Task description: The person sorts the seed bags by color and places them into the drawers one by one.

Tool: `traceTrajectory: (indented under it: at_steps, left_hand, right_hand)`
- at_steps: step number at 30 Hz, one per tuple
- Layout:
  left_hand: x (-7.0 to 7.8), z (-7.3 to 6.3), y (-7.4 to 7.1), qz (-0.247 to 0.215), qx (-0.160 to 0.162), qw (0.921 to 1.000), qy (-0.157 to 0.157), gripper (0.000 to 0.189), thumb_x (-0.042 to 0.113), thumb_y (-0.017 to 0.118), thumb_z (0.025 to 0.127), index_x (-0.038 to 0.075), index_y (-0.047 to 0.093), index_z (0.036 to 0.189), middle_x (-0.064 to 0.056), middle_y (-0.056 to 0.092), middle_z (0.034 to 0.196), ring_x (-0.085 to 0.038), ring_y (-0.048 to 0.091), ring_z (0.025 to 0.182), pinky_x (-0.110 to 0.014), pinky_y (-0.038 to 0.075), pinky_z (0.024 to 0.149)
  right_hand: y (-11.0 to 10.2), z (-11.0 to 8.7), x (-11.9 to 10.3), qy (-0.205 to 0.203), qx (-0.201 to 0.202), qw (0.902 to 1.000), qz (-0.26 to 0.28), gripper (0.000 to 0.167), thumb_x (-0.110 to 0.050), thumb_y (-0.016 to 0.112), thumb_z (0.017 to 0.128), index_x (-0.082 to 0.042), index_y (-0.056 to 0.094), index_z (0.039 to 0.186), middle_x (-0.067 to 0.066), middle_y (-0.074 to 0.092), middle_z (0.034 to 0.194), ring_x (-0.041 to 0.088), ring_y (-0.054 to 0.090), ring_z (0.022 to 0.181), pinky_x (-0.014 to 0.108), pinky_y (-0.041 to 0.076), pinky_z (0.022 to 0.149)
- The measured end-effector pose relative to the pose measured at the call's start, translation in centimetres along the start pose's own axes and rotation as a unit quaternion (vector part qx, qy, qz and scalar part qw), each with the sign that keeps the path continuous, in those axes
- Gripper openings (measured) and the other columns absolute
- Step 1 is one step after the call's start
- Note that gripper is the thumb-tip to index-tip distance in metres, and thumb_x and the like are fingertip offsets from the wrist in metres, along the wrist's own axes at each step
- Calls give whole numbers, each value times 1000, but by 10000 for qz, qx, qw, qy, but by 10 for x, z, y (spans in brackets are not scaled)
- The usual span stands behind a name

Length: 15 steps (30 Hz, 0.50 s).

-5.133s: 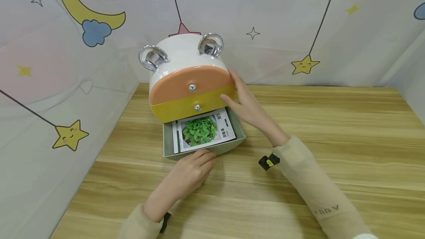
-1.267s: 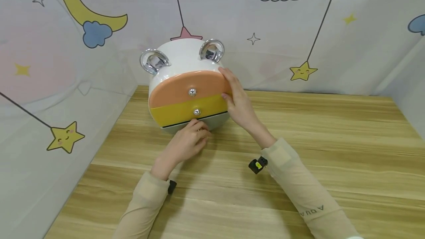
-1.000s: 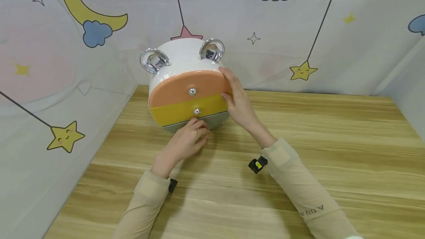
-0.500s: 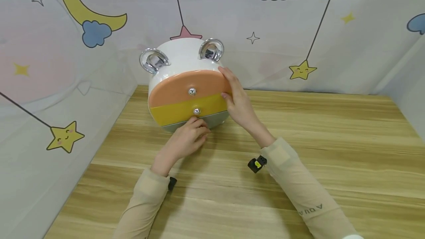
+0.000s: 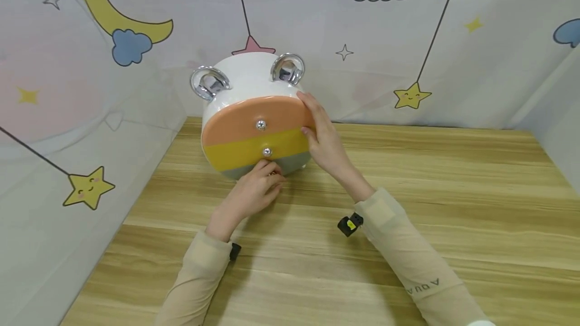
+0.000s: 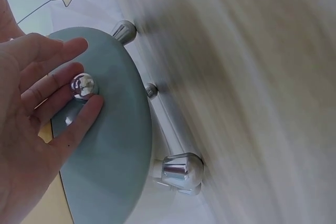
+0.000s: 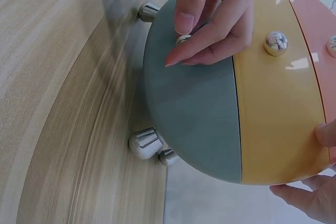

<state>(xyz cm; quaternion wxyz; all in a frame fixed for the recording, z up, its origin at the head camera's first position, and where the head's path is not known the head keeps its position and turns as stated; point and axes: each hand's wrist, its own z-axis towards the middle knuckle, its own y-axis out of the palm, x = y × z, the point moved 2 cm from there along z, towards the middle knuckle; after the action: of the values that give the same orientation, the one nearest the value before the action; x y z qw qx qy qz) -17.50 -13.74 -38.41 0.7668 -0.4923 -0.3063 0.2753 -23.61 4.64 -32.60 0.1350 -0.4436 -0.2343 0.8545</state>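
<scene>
A small white drawer cabinet (image 5: 246, 72) with chrome ears stands on the wooden table. Its front has an orange drawer (image 5: 235, 122), a yellow drawer (image 5: 240, 152) and a grey-green drawer (image 7: 194, 114), all flush with the body. My left hand (image 5: 254, 185) is at the lowest drawer, thumb and fingertips around its round chrome knob (image 6: 84, 86). The right hand (image 5: 328, 145) rests on the cabinet's right edge, fingers straight along the side and thumb on the front. In the right wrist view, that thumb (image 7: 326, 135) lies by the yellow and orange drawers' seam.
Short chrome feet (image 6: 182, 170) hold the cabinet off the wooden table (image 5: 430, 190). Behind it hangs a printed fabric backdrop (image 5: 371, 64) with stars and a moon; another fabric wall (image 5: 54, 130) stands at the left. Black straps sit at both sleeve cuffs.
About five seconds ago the lowest drawer stood pulled out with a plant-picture packet inside. My left hand has pushed it in; the last thin gap has closed. The right hand stays on the cabinet's side.
</scene>
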Motion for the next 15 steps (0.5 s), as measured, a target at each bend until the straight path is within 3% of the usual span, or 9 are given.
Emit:
traceTrajectory:
  at_steps: [8,15]
  left_hand:
    - [3,-2,-2,8,-125,9999,-44,13,10,67,88,7,74,99,-5,63,108,-21,50,105,-31,51,90]
    - [8,-4,-2,106,-37,9999,-10,12,10,70,86,7,74,97,-9,65,110,-23,53,107,-33,50,93]
  right_hand:
    - [0,0,-2,100,-153,9998,27,67,-1,48,97,-28,21,151,6,22,160,25,25,148,54,33,114]
    - [-5,-6,3,317,-449,9985,-11,69,-11,48,99,-31,12,154,-1,16,162,23,19,149,52,24,119]
